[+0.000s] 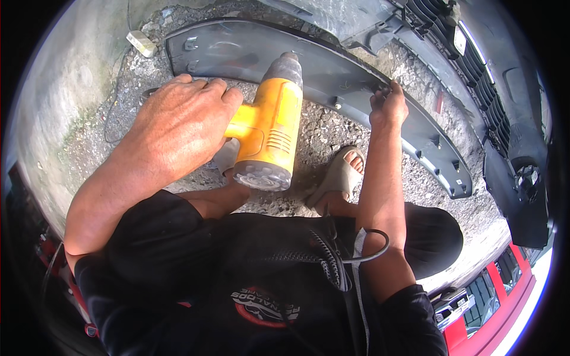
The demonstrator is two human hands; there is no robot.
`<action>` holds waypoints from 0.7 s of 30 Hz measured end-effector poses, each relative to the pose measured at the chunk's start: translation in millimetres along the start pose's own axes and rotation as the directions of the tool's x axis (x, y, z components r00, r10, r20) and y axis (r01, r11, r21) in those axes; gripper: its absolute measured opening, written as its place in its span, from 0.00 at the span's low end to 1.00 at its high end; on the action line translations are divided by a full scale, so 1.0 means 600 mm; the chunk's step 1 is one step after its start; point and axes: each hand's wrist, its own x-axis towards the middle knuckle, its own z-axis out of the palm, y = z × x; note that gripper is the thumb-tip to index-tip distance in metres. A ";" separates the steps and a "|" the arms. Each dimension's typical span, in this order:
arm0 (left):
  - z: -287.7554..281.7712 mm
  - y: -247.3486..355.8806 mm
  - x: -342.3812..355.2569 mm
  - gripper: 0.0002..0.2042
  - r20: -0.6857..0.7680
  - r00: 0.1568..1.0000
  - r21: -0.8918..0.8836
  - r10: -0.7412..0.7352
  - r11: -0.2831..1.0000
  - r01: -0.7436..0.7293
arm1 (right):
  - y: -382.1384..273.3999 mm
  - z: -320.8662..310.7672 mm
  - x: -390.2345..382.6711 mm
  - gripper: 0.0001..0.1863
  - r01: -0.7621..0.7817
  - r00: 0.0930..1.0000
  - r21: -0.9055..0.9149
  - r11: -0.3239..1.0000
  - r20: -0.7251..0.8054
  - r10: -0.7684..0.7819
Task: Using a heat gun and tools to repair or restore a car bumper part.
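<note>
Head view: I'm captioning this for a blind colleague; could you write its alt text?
A left hand grips a yellow gun-shaped tool, its nozzle above a long, curved dark panel that the right hand holds at its edge. Sandalled feet rest on rough, stony ground.

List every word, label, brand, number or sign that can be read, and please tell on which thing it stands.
Black shirt: white lettering by a red emblem; wording not copied here.
White label by the black grille: too small to read.
Yellow heat gun: no readable lettering.
</note>
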 end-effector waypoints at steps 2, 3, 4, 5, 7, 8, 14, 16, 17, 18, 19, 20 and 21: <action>0.002 0.000 0.001 0.26 -0.023 1.000 0.011 -0.012 1.000 0.012 | 0.000 0.000 -0.001 0.07 -0.004 1.000 -0.003 1.000 -0.006 0.004; 0.000 0.000 0.001 0.26 -0.023 1.000 0.011 -0.011 1.000 0.012 | -0.001 0.000 0.000 0.07 -0.004 1.000 -0.003 1.000 -0.006 0.004; -0.001 0.000 0.001 0.27 -0.027 1.000 0.004 -0.008 1.000 0.008 | 0.000 0.000 0.000 0.07 -0.004 1.000 -0.004 1.000 -0.007 0.004; -0.002 0.000 0.001 0.27 -0.031 0.999 -0.003 -0.005 1.000 0.005 | -0.001 0.000 0.000 0.07 -0.004 1.000 -0.005 1.000 -0.008 0.004; -0.002 0.000 0.001 0.27 -0.026 1.000 -0.004 -0.001 1.000 0.001 | -0.001 0.000 -0.002 0.07 -0.003 1.000 -0.005 1.000 -0.007 0.003; -0.002 -0.001 0.000 0.27 -0.020 1.000 -0.005 0.004 1.000 -0.004 | -0.001 0.001 -0.002 0.07 -0.002 1.000 -0.006 1.000 -0.007 0.002; 0.001 0.002 -0.002 0.26 0.021 1.000 -0.010 -0.005 1.000 0.005 | -0.001 0.001 -0.001 0.07 -0.004 1.000 0.001 1.000 -0.010 0.004; -0.001 0.003 -0.001 0.26 0.026 1.000 -0.015 0.001 1.000 0.000 | -0.001 0.000 -0.002 0.07 -0.003 1.000 -0.001 1.000 -0.013 0.003; -0.001 0.003 -0.001 0.26 0.032 0.999 -0.019 0.004 1.000 -0.004 | -0.001 0.000 -0.002 0.07 -0.004 1.000 -0.003 1.000 -0.015 0.004; -0.001 0.003 -0.001 0.26 0.032 0.999 -0.018 0.004 1.000 -0.003 | -0.001 0.001 -0.002 0.07 -0.005 1.000 -0.003 1.000 -0.014 0.005; 0.000 0.003 -0.001 0.25 0.035 0.999 -0.016 0.003 1.000 -0.002 | -0.001 0.001 -0.003 0.07 -0.005 1.000 -0.003 1.000 -0.013 0.005; 0.001 0.002 0.000 0.25 0.037 0.999 -0.015 0.002 1.000 -0.002 | -0.001 0.001 -0.003 0.07 -0.004 1.000 -0.004 1.000 -0.012 0.004; 0.001 0.002 0.000 0.25 0.037 0.999 -0.015 0.003 1.000 -0.002 | -0.001 0.001 -0.003 0.07 -0.004 1.000 -0.003 1.000 -0.012 0.004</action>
